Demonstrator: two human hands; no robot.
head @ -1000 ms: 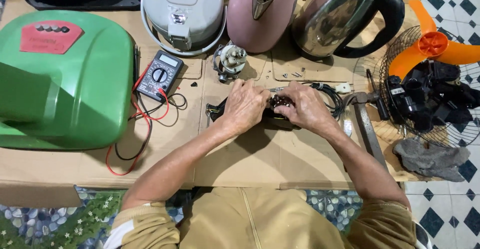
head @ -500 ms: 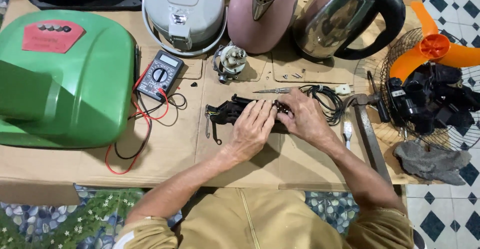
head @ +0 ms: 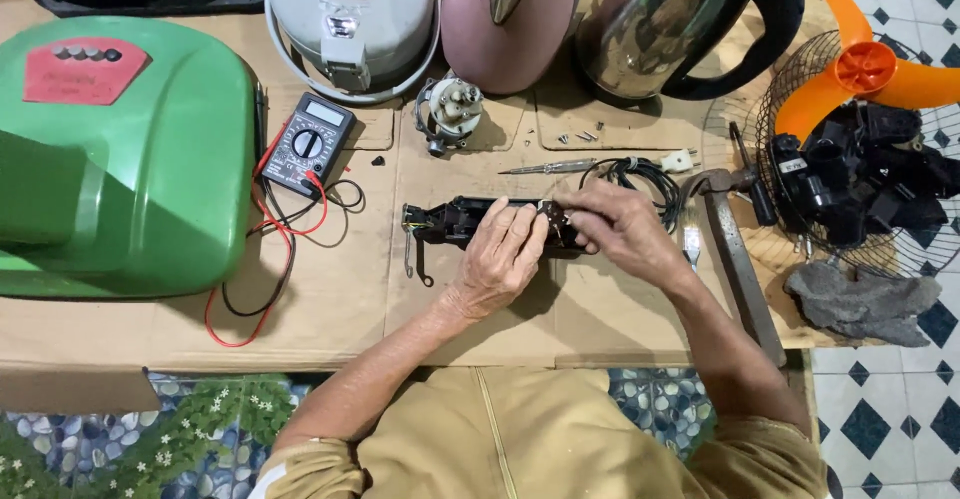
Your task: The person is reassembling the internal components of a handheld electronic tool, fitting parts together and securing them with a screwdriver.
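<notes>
Both forearms enter from the bottom of the frame and angle upward toward its middle, converging. Sleeves tan, ending around the elbows; forearms bare.

Left hand (head: 503,259): just left of centre, back of hand up, wrist bent slightly, fingers curled downward and pointing to the upper right, pressed closed on what lies beneath.

Right hand (head: 620,227): right of centre, a little higher in the frame, knuckles up, fingers pinched together and aimed left toward the left hand's fingertips. The two hands nearly meet.
</notes>
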